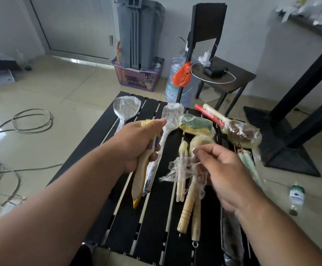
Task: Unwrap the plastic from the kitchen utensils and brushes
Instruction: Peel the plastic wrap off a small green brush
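The left hand (137,144) has its grip clenched round a wooden-handled brush (140,181), bristle end poking out past the thumb toward twelve o'clock, handle tip hanging toward six — held up off the counter (156,227), likely so the film can be drawn clear. The right hand (225,169) pinches a ragged tangle of plastic wrap (177,169), fingers curled, out at three o'clock of the brush; the strands look stretched, though blur hides whether they reach the brush. Below the wrap, a cluster of pale wooden-handled brushes (187,206) lies lengthwise on the black slats, some film clinging to them. Fanned out beyond, toward twelve o'clock, the waiting pieces are wrapped: a clear spoon (125,107) at eleven, a spatula (172,112) just beside the left thumb, a green-and-yellow sponge (196,124), and at one o'clock a brown-headed brush (240,132) with a red-handled tool (208,114). A green-handled item (249,166) sits at three, near the right hand. By my read this one is nearly stripped — most of the row is not.
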